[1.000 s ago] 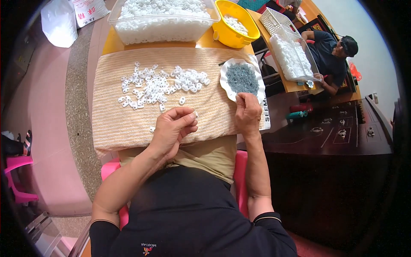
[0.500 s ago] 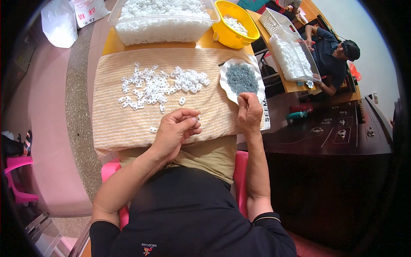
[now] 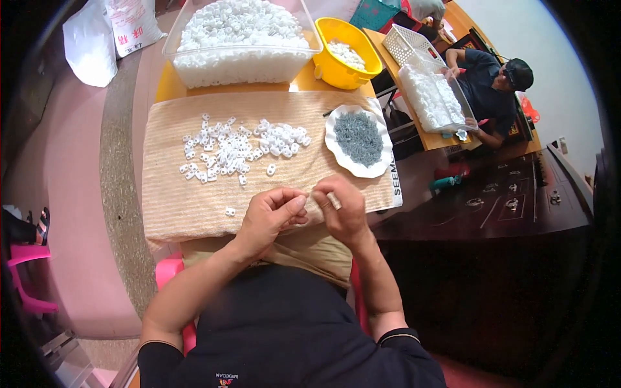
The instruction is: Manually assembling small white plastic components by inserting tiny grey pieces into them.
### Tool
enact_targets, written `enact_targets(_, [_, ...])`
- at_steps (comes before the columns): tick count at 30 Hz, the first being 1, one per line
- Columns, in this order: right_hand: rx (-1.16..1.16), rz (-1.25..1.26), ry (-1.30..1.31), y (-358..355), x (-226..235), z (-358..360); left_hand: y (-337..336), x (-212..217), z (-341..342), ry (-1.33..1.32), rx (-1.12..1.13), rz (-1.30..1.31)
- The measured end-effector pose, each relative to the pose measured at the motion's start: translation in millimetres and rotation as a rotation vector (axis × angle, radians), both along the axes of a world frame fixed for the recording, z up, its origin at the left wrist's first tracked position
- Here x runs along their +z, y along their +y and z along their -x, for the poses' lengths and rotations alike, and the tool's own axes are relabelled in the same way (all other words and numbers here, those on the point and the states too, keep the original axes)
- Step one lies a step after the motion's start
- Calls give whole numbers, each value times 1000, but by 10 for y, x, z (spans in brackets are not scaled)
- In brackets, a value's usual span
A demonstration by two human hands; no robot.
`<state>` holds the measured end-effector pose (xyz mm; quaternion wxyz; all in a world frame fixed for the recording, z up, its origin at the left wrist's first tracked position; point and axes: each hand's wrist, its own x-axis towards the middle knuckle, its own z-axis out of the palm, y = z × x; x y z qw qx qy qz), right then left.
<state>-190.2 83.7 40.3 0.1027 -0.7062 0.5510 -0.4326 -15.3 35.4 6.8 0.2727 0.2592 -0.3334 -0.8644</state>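
Observation:
Near the front edge of the striped cloth, my left hand (image 3: 275, 215) and my right hand (image 3: 344, 210) meet fingertip to fingertip. Both are closed in a pinch, and what they hold is too small and covered to make out. Ahead of them lies a loose pile of small white plastic pieces (image 3: 226, 152) with two holes each, beside a tighter heap of similar pieces (image 3: 281, 138). Single white pieces lie apart, one (image 3: 271, 169) ahead of my hands and another (image 3: 230, 211) left of them. A scalloped white plate (image 3: 331, 143) holds many thin grey pieces (image 3: 359, 137), perhaps screws.
At the table's back stand a clear bin (image 3: 242, 57) full of white pieces and a yellow basin (image 3: 346, 74) with some more. A dark, glossy surface (image 3: 446, 213) lies to the right. Beyond it a person (image 3: 485, 84) sits behind another bin (image 3: 436, 100) of white pieces.
My right hand has come left and toward me, from the plate's near rim to my left hand's fingertips. The left hand keeps its pinch. The whole view has shifted slightly.

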Motion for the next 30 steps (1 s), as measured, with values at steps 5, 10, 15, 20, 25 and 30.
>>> enact_targets(5, [71, -60, -68, 52, 39, -80, -10, 6, -8, 28, -31, 39])
enact_targets(10, [122, -51, -70, 72, 63, -55, -7, 7, -35, 57, -47, -7])
enact_targets(15, [152, -63, -125, 113, 53, -47, -14, 86, -63, 56, -113, -69])
enact_targets(20, [129, -86, -140, 136, 22, -61, -1, 76, -43, 79, -80, -40])
enact_targets(25, [70, -83, -128, 142, 10, -87, -7, 81, -53, 56, -55, -5])
enact_targets(30, [55, -47, -105, 126, 7, -117, -3, 87, -54, 27, -28, -20])
